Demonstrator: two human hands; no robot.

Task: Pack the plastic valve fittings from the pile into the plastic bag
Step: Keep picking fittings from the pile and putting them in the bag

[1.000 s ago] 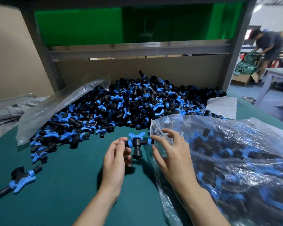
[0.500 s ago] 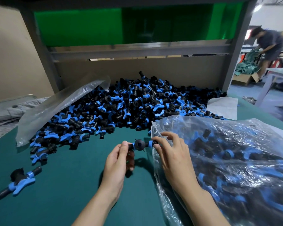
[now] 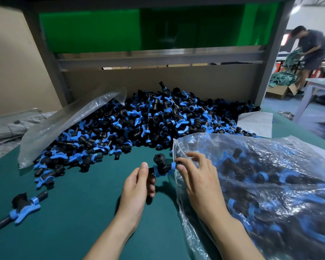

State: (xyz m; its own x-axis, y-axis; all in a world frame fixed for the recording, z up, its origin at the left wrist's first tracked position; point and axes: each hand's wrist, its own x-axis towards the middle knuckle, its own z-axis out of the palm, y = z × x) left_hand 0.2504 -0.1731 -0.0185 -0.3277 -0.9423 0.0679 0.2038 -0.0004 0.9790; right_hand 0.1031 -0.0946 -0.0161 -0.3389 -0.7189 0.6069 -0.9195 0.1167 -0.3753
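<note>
A dark green table [image 3: 73, 222] carries a big pile of black and blue plastic valve fittings [image 3: 148, 121], and its far part is hard to make out. At the right lies a clear plastic bag [image 3: 281, 184], full of fittings and cut off by the picture edge; glare blurs its contents. Both hands hold one black T-shaped valve fitting [image 3: 160, 167] above the table, just beside the bag mouth. The left hand [image 3: 137, 186] pinches its left end. The right hand [image 3: 197, 177] pinches the blue-ringed right end with thumb and forefinger, and its other fingers are spread.
</note>
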